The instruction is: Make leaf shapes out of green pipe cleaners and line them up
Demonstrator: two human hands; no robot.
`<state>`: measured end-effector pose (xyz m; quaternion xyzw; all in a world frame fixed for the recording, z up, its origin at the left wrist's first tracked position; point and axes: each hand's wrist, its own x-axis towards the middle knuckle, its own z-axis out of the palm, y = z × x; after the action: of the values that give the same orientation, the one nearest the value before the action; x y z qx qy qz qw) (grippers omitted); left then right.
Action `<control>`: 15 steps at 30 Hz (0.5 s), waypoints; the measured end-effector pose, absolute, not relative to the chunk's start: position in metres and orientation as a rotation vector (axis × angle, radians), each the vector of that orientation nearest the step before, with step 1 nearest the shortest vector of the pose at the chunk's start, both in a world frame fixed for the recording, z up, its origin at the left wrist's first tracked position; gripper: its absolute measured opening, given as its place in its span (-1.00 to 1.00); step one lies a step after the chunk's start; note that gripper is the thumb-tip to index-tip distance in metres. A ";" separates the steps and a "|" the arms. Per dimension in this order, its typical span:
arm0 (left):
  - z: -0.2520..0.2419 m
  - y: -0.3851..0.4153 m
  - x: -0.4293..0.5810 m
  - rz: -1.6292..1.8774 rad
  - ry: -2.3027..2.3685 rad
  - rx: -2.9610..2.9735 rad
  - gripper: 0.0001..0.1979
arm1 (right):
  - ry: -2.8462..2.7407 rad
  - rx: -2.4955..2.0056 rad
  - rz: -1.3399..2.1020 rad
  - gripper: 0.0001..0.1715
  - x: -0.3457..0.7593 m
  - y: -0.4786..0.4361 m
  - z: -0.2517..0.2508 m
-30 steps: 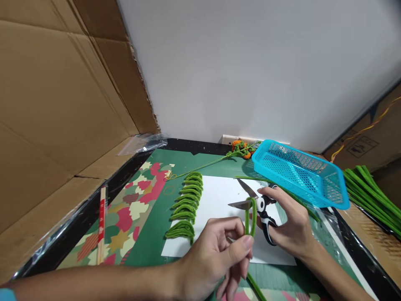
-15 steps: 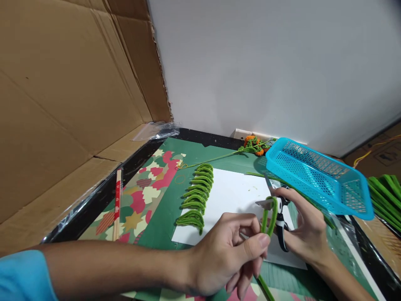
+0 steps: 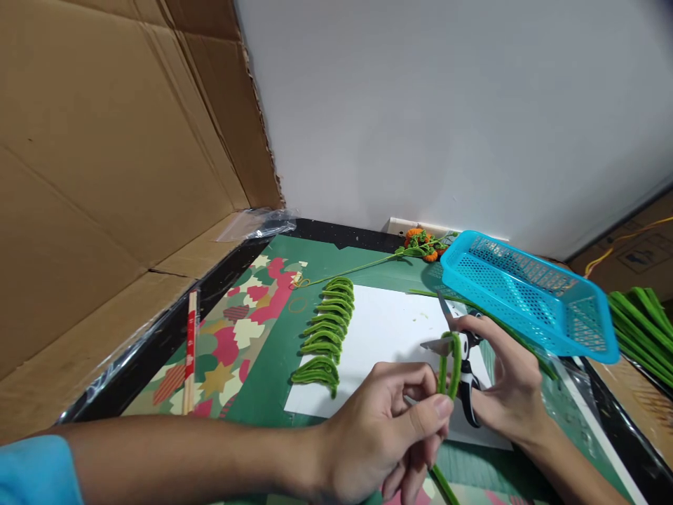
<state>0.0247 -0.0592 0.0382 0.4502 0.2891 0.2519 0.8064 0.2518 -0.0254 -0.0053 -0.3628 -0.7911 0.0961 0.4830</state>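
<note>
My left hand (image 3: 392, 428) pinches a green pipe cleaner (image 3: 455, 365) between thumb and fingers. Its upper end bends over in a narrow loop, and a tail hangs below my fingers. My right hand (image 3: 507, 382) grips black-and-white scissors (image 3: 465, 351) with the blades spread apart. The loop's top lies at the lower blade, near the pivot; whether it touches is unclear. Left of my hands, a column of bent green pipe cleaner pieces (image 3: 329, 330) rests along the left edge of a white sheet of paper (image 3: 386, 315).
A blue perforated basket (image 3: 531, 301) stands at the right rear, with a long green pipe cleaner beside it. Farther right lies a bundle of green pipe cleaners (image 3: 644, 330). Orange flowers (image 3: 420, 242) lie by the wall. Wrapped chopsticks (image 3: 190, 351) sit at left near cardboard (image 3: 105, 140).
The whole view has shifted slightly. My hands, the pipe cleaner loop and the spread scissors keep nearly the same positions relative to one another.
</note>
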 end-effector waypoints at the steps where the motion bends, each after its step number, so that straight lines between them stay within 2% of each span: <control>1: 0.038 -0.058 0.025 0.543 0.608 0.952 -0.61 | -1.929 -0.897 0.238 -0.40 0.251 -0.025 -0.004; 10: 0.039 -0.053 0.026 0.555 0.602 0.917 -0.58 | -1.935 -0.944 0.200 -0.49 0.247 -0.025 0.006; 15: 0.035 -0.053 0.024 0.542 0.594 0.905 -0.60 | -1.930 -0.967 0.176 -0.41 0.250 -0.026 0.006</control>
<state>0.0241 -0.0529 0.0353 0.4252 0.2793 0.2548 0.8224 0.2496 -0.0258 0.0060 -0.3944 -0.7871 0.0719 0.4687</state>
